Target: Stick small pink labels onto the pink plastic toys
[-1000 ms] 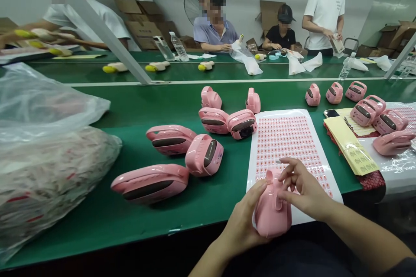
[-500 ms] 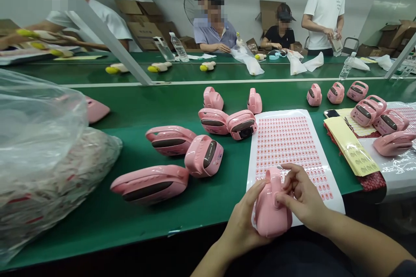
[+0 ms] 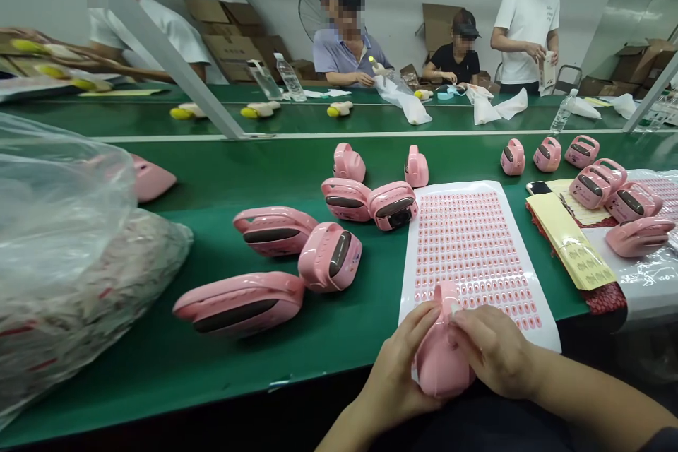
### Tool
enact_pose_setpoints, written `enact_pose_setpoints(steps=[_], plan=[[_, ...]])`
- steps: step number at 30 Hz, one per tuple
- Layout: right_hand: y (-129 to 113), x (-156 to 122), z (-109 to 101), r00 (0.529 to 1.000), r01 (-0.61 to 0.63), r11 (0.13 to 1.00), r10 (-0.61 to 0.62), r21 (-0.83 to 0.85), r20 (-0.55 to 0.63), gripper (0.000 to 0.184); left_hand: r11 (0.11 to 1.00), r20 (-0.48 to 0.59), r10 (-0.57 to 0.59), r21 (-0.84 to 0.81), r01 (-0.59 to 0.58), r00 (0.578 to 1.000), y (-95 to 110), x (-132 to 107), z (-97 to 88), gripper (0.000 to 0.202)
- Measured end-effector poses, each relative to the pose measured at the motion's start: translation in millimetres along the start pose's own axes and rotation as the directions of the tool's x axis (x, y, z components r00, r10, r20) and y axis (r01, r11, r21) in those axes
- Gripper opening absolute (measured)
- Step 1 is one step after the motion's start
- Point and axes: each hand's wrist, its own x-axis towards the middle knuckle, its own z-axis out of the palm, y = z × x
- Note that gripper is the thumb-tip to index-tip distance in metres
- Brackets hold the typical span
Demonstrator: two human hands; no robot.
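My left hand [image 3: 395, 367] is wrapped round the left side of a pink plastic device with a carry handle [image 3: 442, 371], held upright at the table's front edge. My right hand [image 3: 495, 346] is closed, its fingertips pressed together against the handle's side. A small pale spot shows at those fingertips, too small to name. Behind the device lies a white sheet of small red-and-pink stickers [image 3: 460, 240], partly covered by both hands. More pink handled devices [image 3: 331, 258] with dark panels stand to the left of the sheet.
A clear plastic bag full of small pieces [image 3: 106, 311] bulges at the left. Several pink devices [image 3: 596, 183] and a yellow paper stack [image 3: 575, 247] lie at the right. Yellow-tipped items [image 3: 339, 109] lie on the belt beyond, where co-workers [image 3: 347, 49] sit and stand. A metal post [image 3: 174, 70] slants at left.
My right hand's fingers, raised and apart before, have curled in and come down against the handle. The device has dropped slightly in view. My left hand keeps its hold.
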Motion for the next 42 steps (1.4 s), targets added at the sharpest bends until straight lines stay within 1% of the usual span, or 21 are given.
enact_pose_setpoints(steps=[3, 7, 10, 12, 13, 14, 15, 16, 17, 18, 19, 20, 21, 22, 24, 26, 29, 32, 37, 39, 42], plan=[[-2, -2, -4, 0.996, 0.089, 0.989, -0.086, -0.121, 0.030, 0.066, 0.999, 0.022, -0.004, -0.035, 0.004, 1.000, 5, 4, 1.0, 0.101], [-2, 2, -6, 0.995, 0.077, 0.992, -0.070, -0.096, 0.077, 0.067, 0.993, 0.028, -0.053, -0.106, 0.056, 0.998, 4, 6, 1.5, 0.090], [8, 5, -8, 0.995, -0.080, 0.996, 0.083, -0.049, 0.049, 0.066, 0.969, -0.047, -0.125, -0.221, 0.112, 0.991, 0, 1, 4.6, 0.082], [17, 6, -10, 0.957, -0.291, 0.956, 0.291, 0.025, -0.013, 0.062, 0.899, -0.180, -0.261, -0.402, 0.172, 0.948, -1, -2, 10.4, 0.083], [20, 6, -11, 0.915, -0.397, 0.912, 0.402, 0.098, -0.031, 0.059, 0.820, -0.234, -0.365, -0.538, 0.192, 0.901, 0, -3, 14.5, 0.084], [22, 5, -11, 0.868, -0.482, 0.856, 0.496, 0.188, -0.032, 0.056, 0.696, -0.250, -0.484, -0.691, 0.196, 0.838, 1, -3, 19.2, 0.083], [23, 3, -10, 0.828, -0.534, 0.798, 0.561, 0.279, -0.019, 0.052, 0.530, -0.224, -0.598, -0.830, 0.170, 0.770, 3, -2, 24.1, 0.080], [22, 1, -8, 0.805, -0.551, 0.755, 0.593, 0.355, -0.012, 0.050, 0.342, -0.168, -0.684, -0.933, 0.109, 0.710, 5, -1, 29.0, 0.073], [19, -1, -6, 0.801, -0.542, 0.739, 0.598, 0.401, -0.021, 0.048, 0.158, -0.101, -0.737, -0.987, 0.024, 0.669, 7, 1, 33.3, 0.065], [16, -3, -2, 0.815, -0.508, 0.755, 0.577, 0.413, -0.053, 0.048, -0.007, -0.032, -0.760, -0.998, -0.058, 0.649, 8, 2, 36.8, 0.058], [12, -4, 1, 0.843, -0.458, 0.796, 0.531, 0.396, -0.092, 0.050, -0.142, 0.035, -0.761, -0.983, -0.114, 0.648, 9, 3, 39.2, 0.052], [8, -4, 4, 0.877, -0.395, 0.847, 0.463, 0.356, -0.129, 0.053, -0.255, 0.102, -0.736, -0.957, -0.134, 0.669, 9, 4, 40.4, 0.048], [5, -4, 7, 0.908, -0.329, 0.894, 0.388, 0.305, -0.159, 0.056, -0.349, 0.164, -0.687, -0.929, -0.124, 0.708, 9, 4, 40.6, 0.046], [2, -2, 9, 0.932, -0.270, 0.929, 0.318, 0.255, -0.173, 0.059, -0.425, 0.218, -0.622, -0.901, -0.090, 0.752, 9, 4, 40.0, 0.045], [-1, 4, 11, 0.959, -0.199, 0.961, 0.232, 0.193, -0.165, 0.062, -0.514, 0.279, -0.490, -0.858, -0.015, 0.826, 8, 2, 37.8, 0.047], [-2, 11, 10, 0.965, -0.192, 0.967, 0.217, 0.165, -0.149, 0.063, -0.547, 0.275, -0.414, -0.837, 0.005, 0.868, 7, 1, 36.1, 0.050], [-1, 19, 6, 0.972, -0.192, 0.967, 0.211, 0.170, -0.106, 0.060, -0.562, 0.277, -0.384, -0.827, 0.016, 0.881, 7, -1, 36.1, 0.056], [-2, 23, 2, 0.977, -0.190, 0.966, 0.203, 0.177, -0.059, 0.059, -0.528, 0.284, -0.433, -0.849, 0.015, 0.855, 9, 0, 37.8, 0.059], [-8, 25, 1, 0.981, -0.176, 0.970, 0.187, 0.167, -0.056, 0.059, -0.429, 0.294, -0.562, -0.903, 0.031, 0.773, 12, 2, 38.8, 0.062], [-10, 25, 0, 0.983, -0.160, 0.973, 0.172, 0.165, -0.064, 0.059, -0.354, 0.276, -0.581, -0.933, 0.067, 0.765, 13, 3, 37.0, 0.063], [-6, 23, -3, 0.986, -0.150, 0.967, 0.161, 0.207, -0.038, 0.056, -0.243, 0.241, -0.586, -0.963, 0.116, 0.774, 14, 5, 32.1, 0.063]])
